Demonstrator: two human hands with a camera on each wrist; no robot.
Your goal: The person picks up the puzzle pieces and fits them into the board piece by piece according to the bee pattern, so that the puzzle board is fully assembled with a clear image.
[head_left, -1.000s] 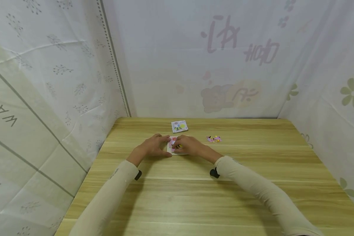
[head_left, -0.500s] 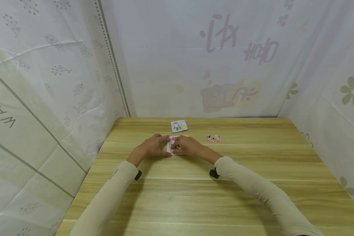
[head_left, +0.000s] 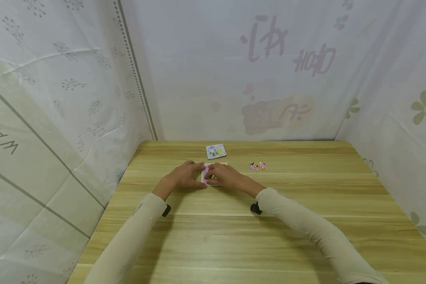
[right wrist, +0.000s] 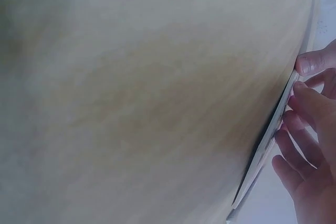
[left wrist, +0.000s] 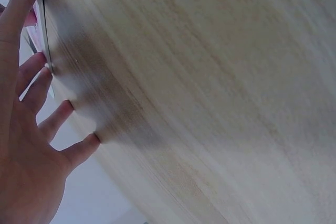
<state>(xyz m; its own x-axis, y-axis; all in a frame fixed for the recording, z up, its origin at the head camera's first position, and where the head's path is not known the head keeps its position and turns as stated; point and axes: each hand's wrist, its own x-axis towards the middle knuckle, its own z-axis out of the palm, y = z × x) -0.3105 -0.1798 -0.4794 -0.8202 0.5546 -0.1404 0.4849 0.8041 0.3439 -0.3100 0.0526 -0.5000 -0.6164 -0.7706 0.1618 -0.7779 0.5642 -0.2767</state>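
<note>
A small square puzzle board [head_left: 202, 176] with a pale rim and a pink picture lies flat on the wooden table. My left hand [head_left: 184, 176] holds its left side, thumb at the near corner and index finger at the far one; the other fingers spread toward the table in the left wrist view. Over the middle of the board, my right hand [head_left: 227, 175] has curled fingers, with thumb and index tips low on the picture. A pink puzzle piece [right wrist: 292, 101] shows at those fingertips in the right wrist view, mostly hidden. Yellow and black bits of the picture show beneath the hand.
A square picture card [head_left: 215, 151] with a bee-like drawing lies just beyond the board. Several loose pink, yellow and black puzzle pieces [head_left: 258, 166] lie in a small pile to the right. Patterned curtains [head_left: 206, 79] hang behind the wooden table [head_left: 213, 236] and along both sides.
The right fingertips shift slightly on the board, curling closer to its picture. The left hand stays at the board's left side, and the card and loose pieces lie as before.
</note>
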